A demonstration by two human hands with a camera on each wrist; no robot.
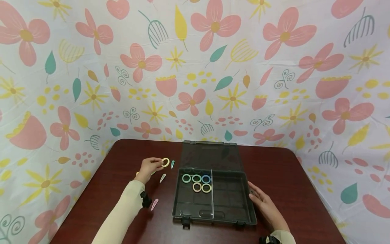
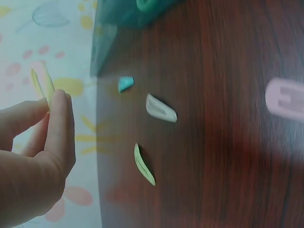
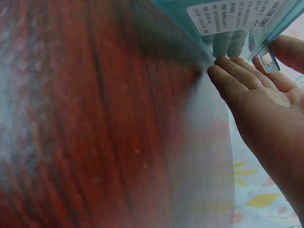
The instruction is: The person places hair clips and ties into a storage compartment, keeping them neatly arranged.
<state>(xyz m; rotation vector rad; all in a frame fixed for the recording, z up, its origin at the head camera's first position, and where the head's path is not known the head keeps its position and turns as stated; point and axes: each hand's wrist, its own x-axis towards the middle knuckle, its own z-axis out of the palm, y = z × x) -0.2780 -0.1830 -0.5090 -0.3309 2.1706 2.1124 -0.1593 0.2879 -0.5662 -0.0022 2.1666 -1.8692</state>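
My left hand [image 1: 150, 168] pinches a pale yellow hair tie [image 1: 165, 162] between thumb and fingertips, raised above the table left of the box. In the left wrist view this hair tie [image 2: 42, 85] appears nearly edge-on. Below and right of that hand lie a teal hair clip [image 1: 172, 164], a white hair clip [image 1: 163, 178] and a pink hair clip [image 1: 154, 204]. With its fingers fairly straight, my right hand [image 1: 266, 205] touches the right side of the dark see-through box [image 1: 233, 203]. Several hair ties [image 1: 196, 178] in green, blue, pink and yellow lie in its left compartment.
The box's lid [image 1: 211, 156] lies folded back toward the patterned cloth [image 1: 195, 67] behind the table [image 1: 274, 162]. A clear divider [image 1: 212, 196] splits the box. A yellow-green clip [image 2: 144, 165] lies near the white one. A printed label [image 3: 232, 16] shows on the box.
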